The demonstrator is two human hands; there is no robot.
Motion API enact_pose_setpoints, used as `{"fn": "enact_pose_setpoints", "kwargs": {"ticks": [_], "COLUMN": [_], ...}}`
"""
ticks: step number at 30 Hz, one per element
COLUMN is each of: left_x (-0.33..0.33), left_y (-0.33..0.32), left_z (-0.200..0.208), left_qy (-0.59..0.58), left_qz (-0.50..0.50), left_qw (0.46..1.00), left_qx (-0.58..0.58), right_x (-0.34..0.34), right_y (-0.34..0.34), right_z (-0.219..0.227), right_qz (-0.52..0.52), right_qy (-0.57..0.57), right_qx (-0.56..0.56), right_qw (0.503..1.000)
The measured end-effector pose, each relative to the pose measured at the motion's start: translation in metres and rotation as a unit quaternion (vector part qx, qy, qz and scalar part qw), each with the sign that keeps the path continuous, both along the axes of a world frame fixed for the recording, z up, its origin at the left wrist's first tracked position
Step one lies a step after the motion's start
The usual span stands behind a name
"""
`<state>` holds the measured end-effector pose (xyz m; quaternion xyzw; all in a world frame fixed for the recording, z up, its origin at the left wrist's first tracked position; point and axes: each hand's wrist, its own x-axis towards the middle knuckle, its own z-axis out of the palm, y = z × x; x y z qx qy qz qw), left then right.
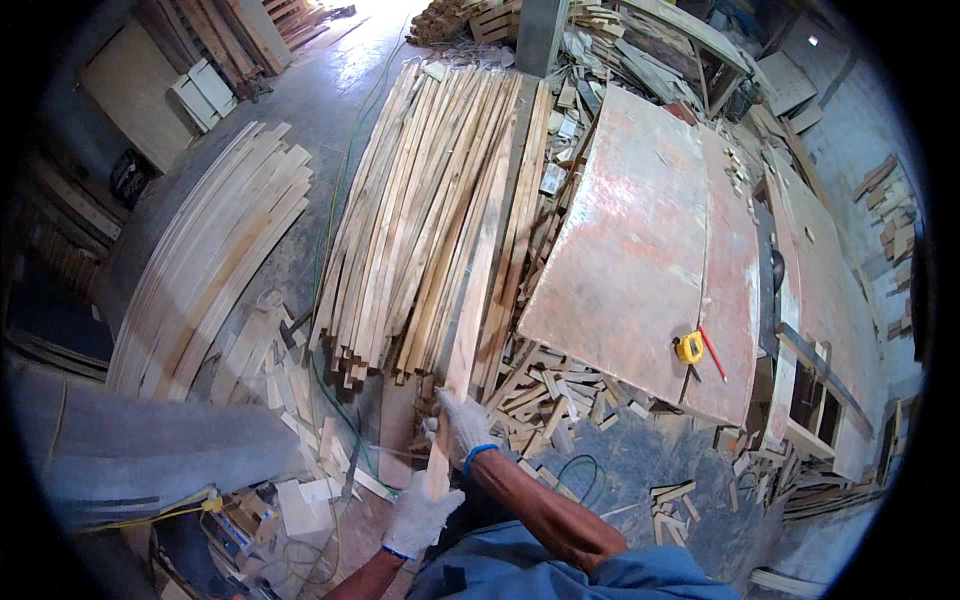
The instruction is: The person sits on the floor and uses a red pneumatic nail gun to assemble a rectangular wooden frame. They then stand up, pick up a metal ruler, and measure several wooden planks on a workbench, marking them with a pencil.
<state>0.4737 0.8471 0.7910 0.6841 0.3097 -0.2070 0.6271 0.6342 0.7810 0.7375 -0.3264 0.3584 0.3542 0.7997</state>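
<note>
Both my hands wear pale knitted gloves with blue cuffs. A long, narrow wooden board (467, 335) runs away from me between them, its far part lying along the right side of a big stack of wooden strips (410, 200). My left hand (421, 520) is wrapped round the near end of the board, low in the view. Farther up, my right hand (468, 428) grips the same board from its right side, close to the near ends of the stack. Some of its fingers are hidden by the board.
Paler boards (205, 260) lie stacked to the left. A worn panel table (625, 230) on the right bears a yellow tape measure (690, 347) and a red pencil (713, 354). Offcuts (550, 400) litter the floor between. A green hose (340, 405) passes left of the strips.
</note>
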Motion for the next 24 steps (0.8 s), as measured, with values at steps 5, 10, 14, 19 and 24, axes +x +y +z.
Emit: {"fn": "enact_pose_setpoints", "kwargs": {"ticks": [5,10,14,19,24], "left_x": [0.003,0.018,0.017,0.047,0.026], "left_y": [-0.019,-0.055,-0.093,-0.147,-0.144], "left_z": [0.021,0.048,0.035,0.055,0.049], "left_qy": [-0.044,-0.025,-0.068,-0.066,-0.133], "left_qz": [-0.077,-0.005,0.029,-0.266,-0.234], "left_qw": [0.986,0.998,0.997,0.961,0.947], "left_qx": [0.143,0.053,-0.027,-0.036,-0.177], "right_x": [0.001,0.009,0.019,0.033,-0.006], "right_y": [-0.016,-0.052,-0.089,-0.203,-0.299], "right_z": [0.025,0.041,0.075,0.1,0.166], "right_qz": [0.007,0.042,0.078,0.088,0.131], "right_qy": [-0.043,-0.121,-0.209,-0.277,-0.234], "right_qx": [-0.017,-0.1,-0.219,-0.326,-0.337], "right_qw": [0.999,0.987,0.95,0.9,0.903]}}
